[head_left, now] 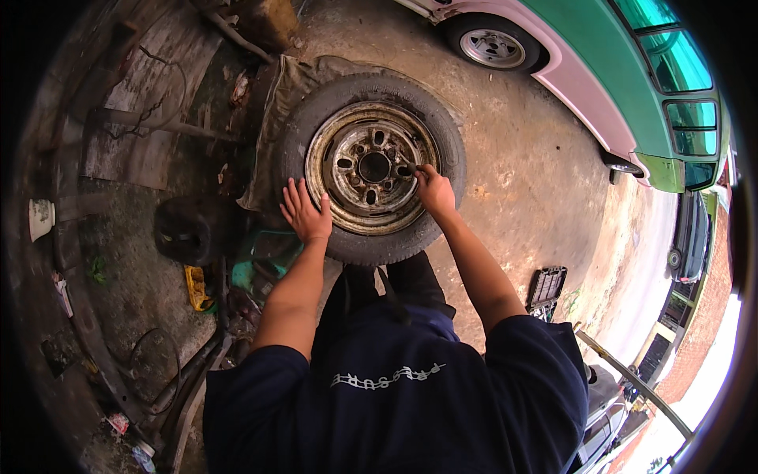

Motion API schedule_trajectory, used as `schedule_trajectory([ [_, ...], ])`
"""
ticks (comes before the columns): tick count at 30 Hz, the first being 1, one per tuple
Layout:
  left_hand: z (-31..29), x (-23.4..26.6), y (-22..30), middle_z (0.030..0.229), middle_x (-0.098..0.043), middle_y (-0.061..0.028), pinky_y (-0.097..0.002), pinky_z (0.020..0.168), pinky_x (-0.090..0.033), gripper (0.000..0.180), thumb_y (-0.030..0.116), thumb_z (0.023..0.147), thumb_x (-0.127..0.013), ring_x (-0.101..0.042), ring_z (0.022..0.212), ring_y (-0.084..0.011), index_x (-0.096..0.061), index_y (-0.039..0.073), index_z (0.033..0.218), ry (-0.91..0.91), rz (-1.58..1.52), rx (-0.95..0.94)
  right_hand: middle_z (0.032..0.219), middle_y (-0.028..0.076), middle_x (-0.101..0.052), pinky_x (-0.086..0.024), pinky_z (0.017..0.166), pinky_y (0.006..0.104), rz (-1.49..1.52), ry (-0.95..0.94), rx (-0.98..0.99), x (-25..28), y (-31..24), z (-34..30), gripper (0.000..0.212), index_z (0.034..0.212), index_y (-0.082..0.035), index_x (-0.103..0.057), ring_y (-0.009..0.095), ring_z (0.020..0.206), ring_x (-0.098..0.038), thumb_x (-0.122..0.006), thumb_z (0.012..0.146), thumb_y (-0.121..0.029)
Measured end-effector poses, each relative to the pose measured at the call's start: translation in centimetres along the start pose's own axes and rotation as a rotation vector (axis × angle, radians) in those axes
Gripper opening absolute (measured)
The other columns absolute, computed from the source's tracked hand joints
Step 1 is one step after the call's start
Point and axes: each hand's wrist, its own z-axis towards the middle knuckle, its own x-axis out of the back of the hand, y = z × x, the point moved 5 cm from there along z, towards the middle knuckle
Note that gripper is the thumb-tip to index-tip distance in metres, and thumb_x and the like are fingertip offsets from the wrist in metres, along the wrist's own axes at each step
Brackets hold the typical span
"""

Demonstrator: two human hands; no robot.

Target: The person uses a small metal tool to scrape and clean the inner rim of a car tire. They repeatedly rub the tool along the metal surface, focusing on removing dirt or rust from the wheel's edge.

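A car wheel lies in front of me, its black tire [292, 118] around a rusty, dirty steel rim [321, 143] with a dark round center hole and several slots. My left hand [306, 212] rests flat with fingers spread on the near left sidewall, its fingertips by the rim's edge. On the right side of the wheel, my right hand [436, 192] is closed, with finger and thumb together over the rim near the right slot. What it pinches, if anything, is too small and dark to make out. A crumpled dark cloth [270, 150] shows from beneath the wheel.
A green and pink vehicle [572, 55] is parked at the far right. At left are a dark rounded container [193, 229], a yellow plastic piece [197, 288] and scattered scrap. A black crate-like panel [546, 287] stands at right on the concrete floor [513, 166].
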Motion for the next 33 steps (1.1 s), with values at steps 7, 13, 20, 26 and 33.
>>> schedule_trajectory([
  [7, -0.1, -0.1, -0.1, 0.162, -0.023, -0.0056, -0.0546, 0.120, -0.011, 0.069, 0.052, 0.094, -0.049, -0.019, 0.149, -0.0298, -0.036, 0.016, 0.150, 0.005, 0.002, 0.001, 0.089, 0.024, -0.069, -0.053, 0.076, 0.0519, -0.019, 0.030, 0.068, 0.0, -0.8, 0.6, 0.026, 0.114, -0.016, -0.063, 0.043, 0.088, -0.066, -0.056, 0.097, -0.034],
  [13, 0.0, -0.1, -0.1, 0.162, -0.023, -0.0056, -0.0548, 0.120, -0.011, 0.069, 0.053, 0.094, -0.049, -0.019, 0.149, -0.0298, -0.036, 0.015, 0.150, 0.003, -0.003, -0.003, 0.089, 0.023, -0.069, -0.053, 0.074, 0.0520, -0.005, 0.077, -0.002, -0.7, -0.2, -1.2, 0.026, 0.113, -0.014, -0.064, 0.044, 0.085, -0.067, -0.057, 0.097, -0.033],
  [20, -0.1, -0.1, 0.0, 0.162, -0.023, -0.0056, -0.0546, 0.120, -0.011, 0.069, 0.052, 0.094, -0.050, -0.018, 0.149, -0.0301, -0.036, 0.016, 0.150, 0.005, -0.011, 0.001, 0.087, 0.023, -0.069, -0.053, 0.074, 0.0517, 0.067, 0.108, 0.067, 0.1, -0.5, -0.5, 0.025, 0.112, -0.015, -0.064, 0.044, 0.084, -0.066, -0.057, 0.096, -0.033],
  [26, 0.0, -0.2, -0.1, 0.162, -0.023, -0.0061, -0.0547, 0.120, -0.010, 0.070, 0.053, 0.093, -0.050, -0.019, 0.149, -0.0301, -0.036, 0.015, 0.151, 0.009, -0.012, -0.007, 0.087, 0.024, -0.069, -0.053, 0.075, 0.0522, -0.004, 0.044, -0.047, -0.4, 0.0, -0.7, 0.025, 0.110, -0.014, -0.065, 0.044, 0.087, -0.066, -0.058, 0.096, -0.033],
  [33, -0.1, -0.1, 0.0, 0.161, -0.025, -0.0055, -0.0547, 0.120, -0.011, 0.069, 0.051, 0.093, -0.052, -0.020, 0.149, -0.0292, -0.037, 0.016, 0.150, 0.024, -0.022, -0.004, 0.088, 0.024, -0.069, -0.052, 0.076, 0.0534, 0.044, 0.083, 0.049, 0.5, 0.1, -0.9, 0.025, 0.113, -0.014, -0.064, 0.045, 0.089, -0.066, -0.057, 0.096, -0.032],
])
